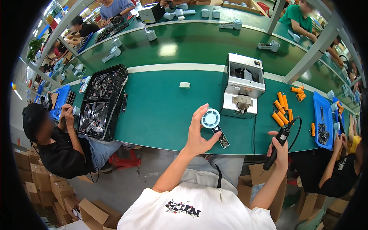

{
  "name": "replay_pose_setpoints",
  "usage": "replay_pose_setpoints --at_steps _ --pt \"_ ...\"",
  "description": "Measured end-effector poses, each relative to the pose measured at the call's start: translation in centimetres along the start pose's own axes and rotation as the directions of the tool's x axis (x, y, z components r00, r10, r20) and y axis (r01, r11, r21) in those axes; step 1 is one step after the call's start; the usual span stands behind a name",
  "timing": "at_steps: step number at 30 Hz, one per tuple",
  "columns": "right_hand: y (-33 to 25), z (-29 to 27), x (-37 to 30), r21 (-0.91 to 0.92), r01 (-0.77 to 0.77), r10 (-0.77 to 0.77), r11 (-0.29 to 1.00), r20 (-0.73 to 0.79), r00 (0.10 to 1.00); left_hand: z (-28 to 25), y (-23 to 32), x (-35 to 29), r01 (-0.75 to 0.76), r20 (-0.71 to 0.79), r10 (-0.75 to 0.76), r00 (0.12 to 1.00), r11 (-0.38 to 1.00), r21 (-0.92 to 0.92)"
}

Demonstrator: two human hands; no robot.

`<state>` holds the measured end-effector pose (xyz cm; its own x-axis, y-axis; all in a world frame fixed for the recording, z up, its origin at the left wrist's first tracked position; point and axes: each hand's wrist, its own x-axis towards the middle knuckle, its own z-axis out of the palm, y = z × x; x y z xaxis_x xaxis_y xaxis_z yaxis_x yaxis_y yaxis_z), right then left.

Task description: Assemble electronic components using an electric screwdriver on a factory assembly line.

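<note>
A light blue handheld fan (210,118) is gripped in my left hand (196,135) above the table's near edge. Its round head faces up, and its opened handle shows dark and metallic parts inside, with my thumb lying across it. My right hand (281,152) is wrapped round a black electric screwdriver (282,138), to the right of the fan and apart from it. The screwdriver's thin bit points down toward me, and a black cable loops from its upper end. Beyond both hands stands a white screw feeder machine (232,100).
Orange cylindrical batteries (281,111) lie right of the machine, beside a blue tray (316,111) of small parts. At left sits a black divided tray (122,74) holding metallic pieces. A white block (184,85) rests mid-table. Several fans line the green belt (172,34). Co-workers sit on both sides.
</note>
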<state>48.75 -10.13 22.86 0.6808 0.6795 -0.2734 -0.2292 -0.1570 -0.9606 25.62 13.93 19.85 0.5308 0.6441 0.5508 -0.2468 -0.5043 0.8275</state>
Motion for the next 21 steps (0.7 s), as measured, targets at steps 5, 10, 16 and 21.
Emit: replay_pose_setpoints --at_steps 5,10,16,21 --pt "0.11 -0.11 0.0 -0.004 0.002 -0.002 1.0 0.001 1.0 -0.07 0.19 0.04 0.026 0.027 -0.026 0.999 0.999 0.019" --pt "0.28 -0.32 0.02 -0.006 0.01 -0.01 1.0 0.012 1.0 -0.07 0.36 0.0 0.025 0.022 -0.026 0.999 0.999 0.02" --pt "0.16 -0.21 -0.02 -0.007 -0.003 0.003 1.0 -0.012 1.0 -0.03 0.3 0.02 0.042 0.024 -0.042 0.999 0.999 0.001" --pt "0.02 0.01 0.13 -0.005 0.005 -0.005 1.0 -0.005 1.0 -0.1 -0.22 0.03 0.022 0.03 -0.022 0.999 0.999 -0.024"
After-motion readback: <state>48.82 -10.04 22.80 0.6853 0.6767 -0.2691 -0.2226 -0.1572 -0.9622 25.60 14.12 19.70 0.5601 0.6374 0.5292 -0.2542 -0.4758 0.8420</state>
